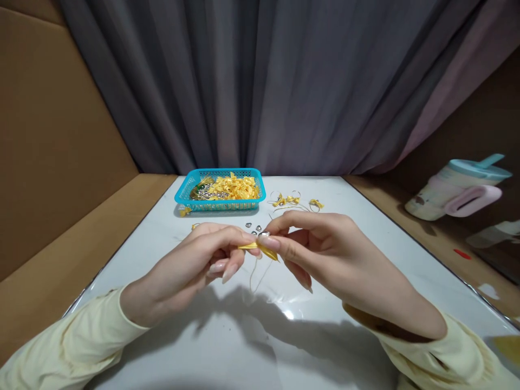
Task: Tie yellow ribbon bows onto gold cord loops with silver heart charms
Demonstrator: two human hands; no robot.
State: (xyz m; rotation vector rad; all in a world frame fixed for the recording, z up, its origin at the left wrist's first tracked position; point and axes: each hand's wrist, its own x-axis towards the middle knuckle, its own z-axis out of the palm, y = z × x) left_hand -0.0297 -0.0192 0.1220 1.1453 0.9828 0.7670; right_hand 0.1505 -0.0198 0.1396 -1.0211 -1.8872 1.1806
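Above the middle of the white desk, the left hand and right hand pinch a yellow ribbon bow between their fingertips, a thin cord dangling below. Silver beads lie just beyond; a blue basket stands far left.

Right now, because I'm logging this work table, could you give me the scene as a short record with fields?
Left hand: pinching a yellow ribbon
Right hand: pinching the same ribbon
Below the hands: thin cord hanging
Basket: blue, holding yellow bows and silver beads
Loose on table: small silver pieces just beyond the fingers
Far right: cup with pink handle
Backdrop: grey curtain
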